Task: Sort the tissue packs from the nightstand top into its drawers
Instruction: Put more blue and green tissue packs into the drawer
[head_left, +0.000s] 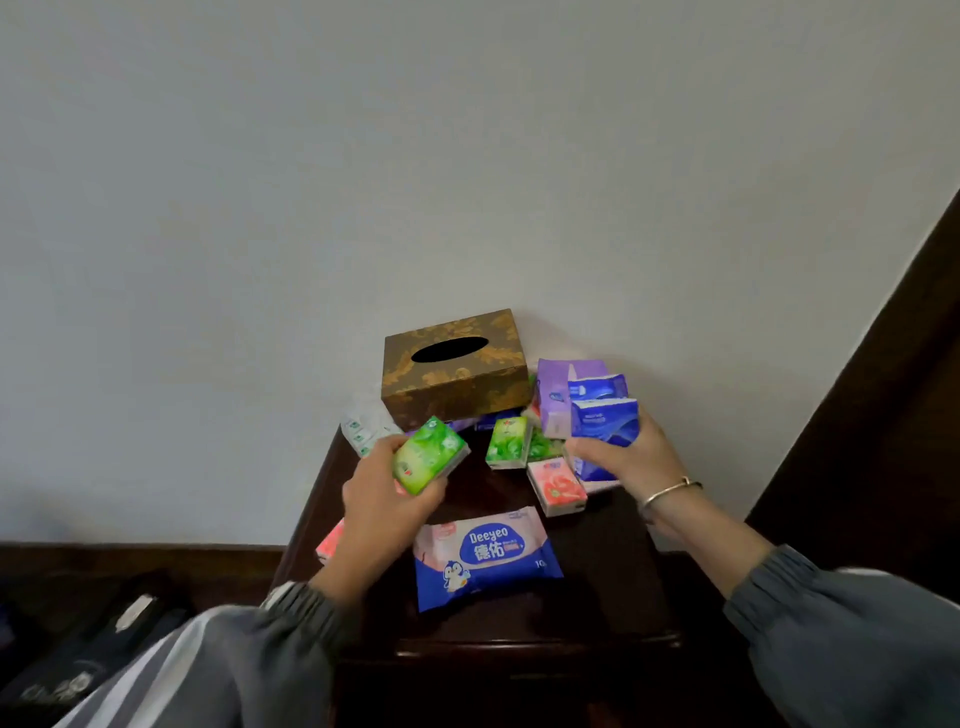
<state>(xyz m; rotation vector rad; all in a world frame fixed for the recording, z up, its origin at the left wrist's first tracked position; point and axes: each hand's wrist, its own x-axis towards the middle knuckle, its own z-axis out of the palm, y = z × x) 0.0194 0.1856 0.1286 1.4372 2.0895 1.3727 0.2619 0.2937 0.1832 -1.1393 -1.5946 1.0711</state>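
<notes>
Your left grip (384, 501) holds a green pack (430, 456); your right grip (631, 457) holds a blue pack (605, 423). The drawers, unseen, should lie toward 6 o'clock.

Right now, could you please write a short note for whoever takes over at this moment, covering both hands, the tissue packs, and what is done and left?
Left hand: grips a green pack over the nightstand top.
Right hand: grips a blue pack at the right of the pile.
On top: a second green pack, a pink pack, a purple pack, the Deeyeo wipes pack at the front, and others beside the brown tissue box.
Done: no pack visibly in a drawer; no open drawer in view.
Left: both held packs and the whole pile.
</notes>
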